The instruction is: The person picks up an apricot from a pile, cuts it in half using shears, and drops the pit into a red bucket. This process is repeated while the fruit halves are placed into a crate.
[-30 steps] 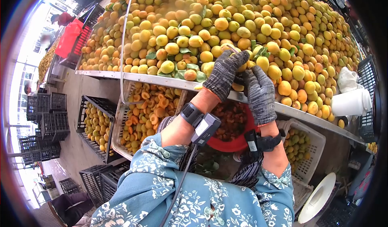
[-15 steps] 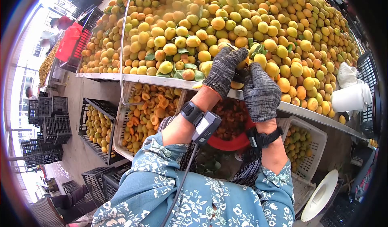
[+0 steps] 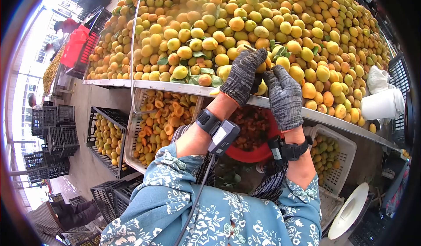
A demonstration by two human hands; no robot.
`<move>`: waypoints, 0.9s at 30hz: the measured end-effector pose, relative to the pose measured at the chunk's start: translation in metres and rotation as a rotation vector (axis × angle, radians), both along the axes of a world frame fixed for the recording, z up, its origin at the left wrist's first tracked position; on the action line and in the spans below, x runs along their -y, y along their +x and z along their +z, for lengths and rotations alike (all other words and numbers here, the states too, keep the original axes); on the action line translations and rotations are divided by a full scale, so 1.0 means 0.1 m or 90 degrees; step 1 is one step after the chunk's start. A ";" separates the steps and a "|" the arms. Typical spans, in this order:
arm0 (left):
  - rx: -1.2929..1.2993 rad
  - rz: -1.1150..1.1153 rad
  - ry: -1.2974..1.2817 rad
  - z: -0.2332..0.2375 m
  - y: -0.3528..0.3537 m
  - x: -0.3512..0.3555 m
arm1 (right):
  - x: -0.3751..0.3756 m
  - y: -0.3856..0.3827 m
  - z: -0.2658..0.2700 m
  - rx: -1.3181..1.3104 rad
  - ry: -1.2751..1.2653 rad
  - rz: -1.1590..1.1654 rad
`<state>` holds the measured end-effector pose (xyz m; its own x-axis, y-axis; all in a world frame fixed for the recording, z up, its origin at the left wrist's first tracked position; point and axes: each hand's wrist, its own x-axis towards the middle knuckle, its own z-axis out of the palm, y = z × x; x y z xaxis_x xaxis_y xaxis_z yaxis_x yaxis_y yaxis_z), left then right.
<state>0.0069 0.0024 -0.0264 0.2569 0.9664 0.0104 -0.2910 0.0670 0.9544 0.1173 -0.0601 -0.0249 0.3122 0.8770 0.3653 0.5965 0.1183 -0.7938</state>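
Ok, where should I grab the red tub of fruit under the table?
Probably take the red tub by its near rim, coming from the person's side: the table edge overhangs its far half, so only the near rim is exposed.

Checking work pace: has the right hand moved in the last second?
No, barely: the right hand stays across the table edge, against the left hand; only its fingers flexed.
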 end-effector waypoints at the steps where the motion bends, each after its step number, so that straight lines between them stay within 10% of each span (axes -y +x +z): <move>1: -0.001 -0.002 0.000 -0.06 0.00 -0.01 | 0.00 0.02 0.00 -0.001 0.000 -0.002; 6: -0.405 0.198 0.746 -0.28 -0.03 -0.11 | 0.03 0.05 0.00 -0.258 -0.108 0.052; 7: -0.405 0.197 0.748 -0.30 -0.03 -0.07 | 0.03 0.08 -0.06 -0.259 -0.107 0.051; 9: -0.186 -0.005 0.066 -0.30 0.02 -0.02 | -0.01 0.16 -0.12 -0.095 -0.049 0.140; 10: -0.184 -0.006 0.074 -0.29 0.02 -0.05 | 0.00 0.21 -0.12 -0.093 -0.043 0.139; 12: -0.340 0.150 0.698 -0.24 0.00 -0.07 | 0.03 0.25 -0.01 -0.095 -0.065 0.164; 16: -0.196 0.048 0.370 -0.27 0.01 -0.03 | 0.12 0.39 0.30 0.012 -0.055 0.146; 17: 0.057 -0.062 -0.168 0.06 0.00 0.02 | 0.13 0.42 0.30 0.002 -0.014 0.148; 25: 0.131 0.070 -0.252 0.16 -0.17 -0.17 | 0.16 0.89 0.26 -0.116 -0.151 0.045; 27: 0.203 -0.031 -0.328 0.17 -0.17 -0.12 | 0.12 1.02 0.19 0.192 -0.190 -0.151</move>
<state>-0.0102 0.0144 -0.0094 0.3617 0.8549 -0.3719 -0.5428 0.5174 0.6615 0.2193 -0.0722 -0.0063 0.4352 0.8745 0.2141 0.7880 -0.2549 -0.5604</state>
